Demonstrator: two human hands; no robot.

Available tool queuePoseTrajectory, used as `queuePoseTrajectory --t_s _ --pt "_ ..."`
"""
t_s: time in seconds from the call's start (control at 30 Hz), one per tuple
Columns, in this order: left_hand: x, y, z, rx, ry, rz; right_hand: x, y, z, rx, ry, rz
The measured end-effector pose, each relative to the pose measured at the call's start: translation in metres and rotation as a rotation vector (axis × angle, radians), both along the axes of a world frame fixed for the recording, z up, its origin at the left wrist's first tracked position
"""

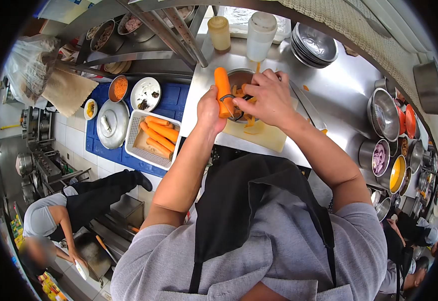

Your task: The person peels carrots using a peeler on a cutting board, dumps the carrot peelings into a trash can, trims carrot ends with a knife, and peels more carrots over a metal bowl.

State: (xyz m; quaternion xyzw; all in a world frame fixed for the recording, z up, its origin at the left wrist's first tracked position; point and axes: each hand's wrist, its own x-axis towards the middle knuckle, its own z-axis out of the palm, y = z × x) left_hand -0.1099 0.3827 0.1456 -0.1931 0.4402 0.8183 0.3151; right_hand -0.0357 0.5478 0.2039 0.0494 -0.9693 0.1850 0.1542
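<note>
Bottles and bowls about a busy steel kitchen.
Over on the shiny steel counter I see a squat yellowish squeeze bottle, a taller whitish squeeze bottle and, near that, a stack of round steel bowls. Across the way, a round grey metal lid lies near a white round plate with dark scraps, and a co-worker in a grey shirt bends forward.
</note>
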Motion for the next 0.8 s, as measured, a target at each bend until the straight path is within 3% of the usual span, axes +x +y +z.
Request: queuePoseTrajectory --t_s 0.3,0.4,0.5,0.7,0.8 --pt "0.017 -0.002 0.015 0.062 -0.011 -0.121 -0.011 0.010 -0.015 0.087 -0.064 0.163" --pt "0.019 -0.022 0.003 0.054 0.051 -0.364 -0.044 0.038 -0.031 0.133 0.065 0.089" --pt "0.023 -0.025 0.010 -0.005 0.015 -0.386 -0.076 0.077 -0.049 0.303 -0.015 -0.090" --pt "0.007 -0.015 0.006 -0.049 -0.010 -0.231 -0.045 0.055 -0.032 0.198 -0.023 -0.230" --pt "0.002 -0.010 -0.001 0.015 0.018 -0.137 -0.021 0.026 -0.021 0.101 0.044 -0.089"
